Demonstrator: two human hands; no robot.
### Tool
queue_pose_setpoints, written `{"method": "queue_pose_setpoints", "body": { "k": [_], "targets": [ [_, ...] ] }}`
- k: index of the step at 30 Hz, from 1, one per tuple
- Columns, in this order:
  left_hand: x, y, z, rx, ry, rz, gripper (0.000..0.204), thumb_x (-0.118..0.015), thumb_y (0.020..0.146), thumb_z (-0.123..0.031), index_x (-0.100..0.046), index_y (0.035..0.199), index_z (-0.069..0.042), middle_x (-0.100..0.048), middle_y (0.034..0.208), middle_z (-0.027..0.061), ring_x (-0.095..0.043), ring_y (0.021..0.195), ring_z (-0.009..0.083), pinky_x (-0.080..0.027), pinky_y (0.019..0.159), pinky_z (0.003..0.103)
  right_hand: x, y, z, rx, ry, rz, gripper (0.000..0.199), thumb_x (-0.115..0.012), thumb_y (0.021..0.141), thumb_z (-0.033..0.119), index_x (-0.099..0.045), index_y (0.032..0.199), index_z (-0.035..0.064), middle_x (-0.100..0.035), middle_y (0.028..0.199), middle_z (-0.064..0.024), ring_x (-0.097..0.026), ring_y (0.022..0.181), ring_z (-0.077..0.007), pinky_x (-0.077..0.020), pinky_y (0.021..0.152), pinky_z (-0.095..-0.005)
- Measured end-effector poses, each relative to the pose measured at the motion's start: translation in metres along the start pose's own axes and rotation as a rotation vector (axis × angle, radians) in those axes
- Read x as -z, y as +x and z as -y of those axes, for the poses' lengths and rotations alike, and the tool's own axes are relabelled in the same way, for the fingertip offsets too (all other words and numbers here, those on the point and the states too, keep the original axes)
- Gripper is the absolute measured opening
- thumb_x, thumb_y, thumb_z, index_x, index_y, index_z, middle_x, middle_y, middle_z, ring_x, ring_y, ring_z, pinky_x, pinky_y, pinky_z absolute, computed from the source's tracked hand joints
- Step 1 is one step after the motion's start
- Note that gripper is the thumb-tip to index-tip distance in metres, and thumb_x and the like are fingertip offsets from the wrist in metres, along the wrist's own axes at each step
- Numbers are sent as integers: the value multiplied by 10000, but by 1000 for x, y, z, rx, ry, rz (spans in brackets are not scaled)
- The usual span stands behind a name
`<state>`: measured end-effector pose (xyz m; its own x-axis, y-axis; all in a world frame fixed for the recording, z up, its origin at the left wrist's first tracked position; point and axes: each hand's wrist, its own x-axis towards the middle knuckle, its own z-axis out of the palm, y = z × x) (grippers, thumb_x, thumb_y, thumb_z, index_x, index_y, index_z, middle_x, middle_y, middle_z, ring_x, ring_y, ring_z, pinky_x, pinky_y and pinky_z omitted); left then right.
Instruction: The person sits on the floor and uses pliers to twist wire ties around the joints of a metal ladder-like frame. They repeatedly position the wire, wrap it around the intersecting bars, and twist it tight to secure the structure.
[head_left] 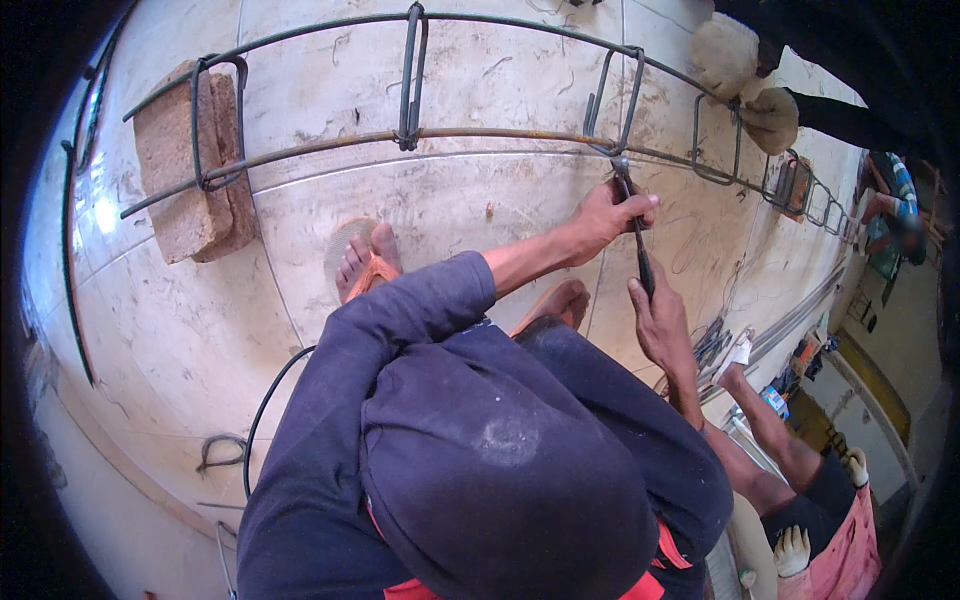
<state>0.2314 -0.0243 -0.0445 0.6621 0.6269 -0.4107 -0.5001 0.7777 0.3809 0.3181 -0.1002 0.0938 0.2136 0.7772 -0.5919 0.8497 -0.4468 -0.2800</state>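
Observation:
A long steel reinforcing-bar cage (520, 134) with square stirrups runs across the upper floor. At a joint between the lower bar and a stirrup (634, 105), the metal head of dark-handled pincers (641, 250) meets the bar. My left hand (598, 222) is closed round the upper part of the pincers, just below the joint. Lower down, my right hand (663, 318) grips the handle end. Any tie wire at the jaws is too small to make out.
Brown bricks (185, 165) prop the cage's left end, another brick (793, 185) its right part. A co-worker's gloved hands (770, 120) are at the cage, upper right. Another person in a pink shirt (840, 550) is at lower right. A black cable (262, 410) curves left of me.

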Motion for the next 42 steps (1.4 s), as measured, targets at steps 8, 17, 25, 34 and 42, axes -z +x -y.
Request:
{"method": "queue_pose_setpoints", "body": {
  "k": [8, 17, 25, 34, 42],
  "targets": [
    [23, -1, -2, -68, 409, -97, 394, -700, 857, -365, -590, 990, -11, -627, 883, 49, -581, 838, 135, -465, 783, 285, -100, 29, -37, -125, 234, -249, 231, -490, 940, 152, -610, 1055, -8, -614, 807, -286, -609, 807, -469, -464, 657, -467],
    [38, -8, -12, -29, 400, 7, 383, -682, 877, -353, -607, 1036, -13, -634, 959, 49, -584, 898, 121, -464, 839, 281, -131, 34, -37, -73, 411, -265, 280, -487, 966, 222, -621, 997, -22, -632, 766, -240, -638, 733, -401, -459, 635, -454],
    [20, -1, -30, 46, 275, 5, 356, -763, 800, -316, -648, 957, -18, -643, 851, 49, -602, 779, 129, -479, 728, 278, -93, 9, -14, -327, 1347, 341, 297, -481, 985, 380, -495, 994, 83, -339, 597, 45, -300, 449, -48, -237, 394, -199],
    [-16, 9, -26, 228, -154, -139, 380, -756, 788, -187, -407, 641, -205, -273, 553, -103, -259, 453, 60, -222, 442, 259, -72, -9, -15, -284, 1165, 137, 373, -544, 951, 390, -473, 1111, 61, -477, 640, -41, -450, 483, -143, -378, 422, -294],
    [-37, 23, -16, 116, 118, -578, 401, -776, 745, -214, -460, 510, -136, -383, 475, -25, -364, 408, 138, -339, 421, 334, -78, -10, -17, 31, -76, -478, 361, -463, 963, 211, -501, 1254, 1, -595, 689, -177, -588, 636, -434, -461, 577, -475]
  ]
}}
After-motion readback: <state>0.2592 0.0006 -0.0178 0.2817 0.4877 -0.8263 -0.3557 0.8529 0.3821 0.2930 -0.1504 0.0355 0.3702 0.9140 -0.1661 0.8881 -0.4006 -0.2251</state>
